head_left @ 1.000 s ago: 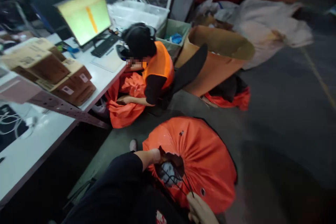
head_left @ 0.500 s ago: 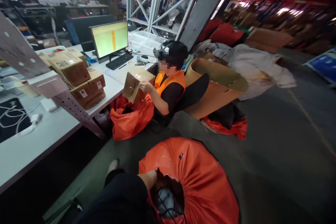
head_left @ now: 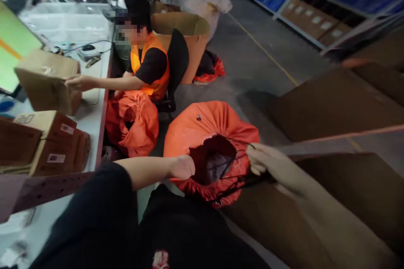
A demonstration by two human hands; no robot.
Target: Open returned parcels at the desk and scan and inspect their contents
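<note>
A large orange drawstring bag (head_left: pixel 208 119) stands on the floor in front of me, its gathered mouth partly open. Something pale (head_left: pixel 216 166) shows inside, too dim to name. My left hand (head_left: pixel 183 167) is closed on the near left rim of the mouth, with its fingertips hidden. On the right side, my right hand (head_left: pixel 260 159) is closed around the bag's black drawstring (head_left: pixel 235 183), which stretches across the opening.
A seated co-worker (head_left: pixel 151 63) in an orange vest holds a cardboard box (head_left: pixel 47 75) over the white desk (head_left: pixel 93 117). Another orange bag (head_left: pixel 139 124) sits beside them. More boxes (head_left: pixel 52 143) are stacked at left. Large brown panels (head_left: pixel 341 101) stand at right, near shelving (head_left: pixel 303 17).
My view has swung to the right and my right hand has come into view, holding the drawstring. The co-worker has moved the box leftward over the desk.
</note>
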